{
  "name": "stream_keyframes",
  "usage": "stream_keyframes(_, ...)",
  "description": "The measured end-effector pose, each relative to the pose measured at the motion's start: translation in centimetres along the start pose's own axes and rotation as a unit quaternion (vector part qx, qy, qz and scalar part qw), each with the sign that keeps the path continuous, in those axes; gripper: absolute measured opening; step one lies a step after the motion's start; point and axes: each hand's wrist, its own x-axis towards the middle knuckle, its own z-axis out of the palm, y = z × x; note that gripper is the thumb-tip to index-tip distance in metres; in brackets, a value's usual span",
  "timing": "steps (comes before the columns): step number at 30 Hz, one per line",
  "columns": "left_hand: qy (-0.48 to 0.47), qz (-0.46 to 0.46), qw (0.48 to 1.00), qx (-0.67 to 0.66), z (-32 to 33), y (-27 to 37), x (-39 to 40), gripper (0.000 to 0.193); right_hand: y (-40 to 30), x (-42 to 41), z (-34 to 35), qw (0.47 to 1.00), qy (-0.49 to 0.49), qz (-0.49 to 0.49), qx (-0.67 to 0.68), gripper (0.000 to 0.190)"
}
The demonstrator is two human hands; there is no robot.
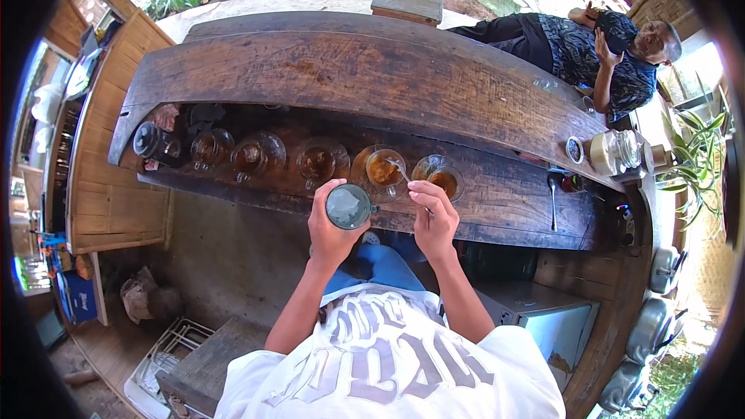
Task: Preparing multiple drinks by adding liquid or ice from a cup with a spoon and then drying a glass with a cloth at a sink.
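Note:
My left hand (pixel 330 233) holds a green glass mug (pixel 349 206) with pale, ice-like chunks in it. In my right hand (pixel 433 215) is a metal spoon (pixel 400 170), its bowl end dipping into a glass cup of amber liquid (pixel 384 169) on a saucer. Just right of that cup, another glass cup (pixel 445 183) with brown liquid stands close to a clear glass dish (pixel 429 166). Leftward along the lower wooden shelf (pixel 495 209) sit several more glass cups (pixel 315 163) of brown liquid on saucers.
A raised wooden counter (pixel 326 70) runs beyond the cups. On its right end stand a glass jar (pixel 616 152) and a small bowl (pixel 574 150). A dark lidded pot (pixel 154 142) is at the shelf's left end. A spoon (pixel 553 203) lies at right. Across the counter is a person (pixel 576 52).

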Motion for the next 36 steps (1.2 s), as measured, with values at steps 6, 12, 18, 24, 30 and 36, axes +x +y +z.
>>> stream_keyframes(6, -0.008, -0.012, 1.0, 0.009, 0.3, 0.3, -0.4, 0.078, -0.3, -0.7, -0.6, 0.991, 0.041, 0.117, 0.052, 0.019)
stream_keyframes(12, -0.007, -0.012, 1.0, 0.007, 1.1, 0.4, -0.6, 0.077, 0.6, -0.3, -0.2, 0.911, 0.192, 0.277, 0.239, 0.007)
stream_keyframes(18, -0.007, -0.007, 1.0, 0.007, 1.4, 0.7, -0.8, 0.076, 2.1, -1.2, 2.1, 0.912, 0.168, 0.306, 0.216, 0.006)
stream_keyframes(24, -0.01, -0.019, 0.999, 0.026, 0.8, 1.0, -1.1, 0.076, 2.2, -1.9, 3.4, 0.922, 0.123, 0.326, 0.17, 0.005)
stream_keyframes(30, 0.001, -0.02, 1.0, 0.019, 0.5, 0.6, -1.2, 0.076, 1.6, -1.4, 3.4, 0.938, 0.09, 0.325, 0.075, 0.006)
stream_keyframes(36, 0.001, -0.021, 1.0, 0.01, 0.5, 0.6, -1.2, 0.076, 1.6, -0.4, 2.6, 0.932, 0.059, 0.356, 0.029, 0.006)
